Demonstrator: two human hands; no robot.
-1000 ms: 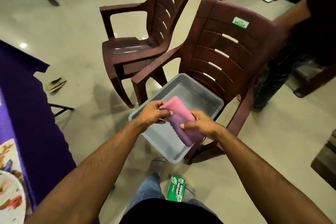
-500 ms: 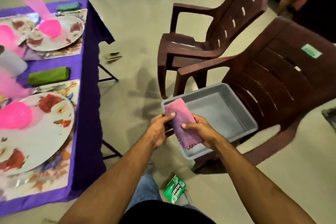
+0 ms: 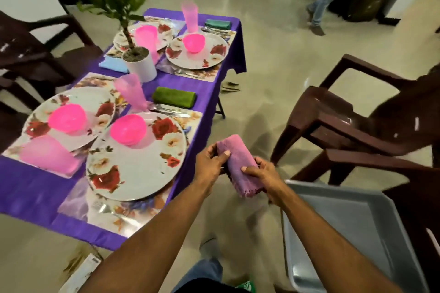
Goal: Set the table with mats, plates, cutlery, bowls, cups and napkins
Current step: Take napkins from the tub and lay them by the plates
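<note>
Purple cloth covers the table at left, laid with floral plates, pink bowls, cups and a green napkin. At centre, the left hand and right hand both grip a folded pink napkin. A grey tub sits lower right.

Both hands hold a folded pink napkin in the air: left hand pinching its upper end, right hand gripping lower. Left of the grip sits the nearest floral plate.
</note>
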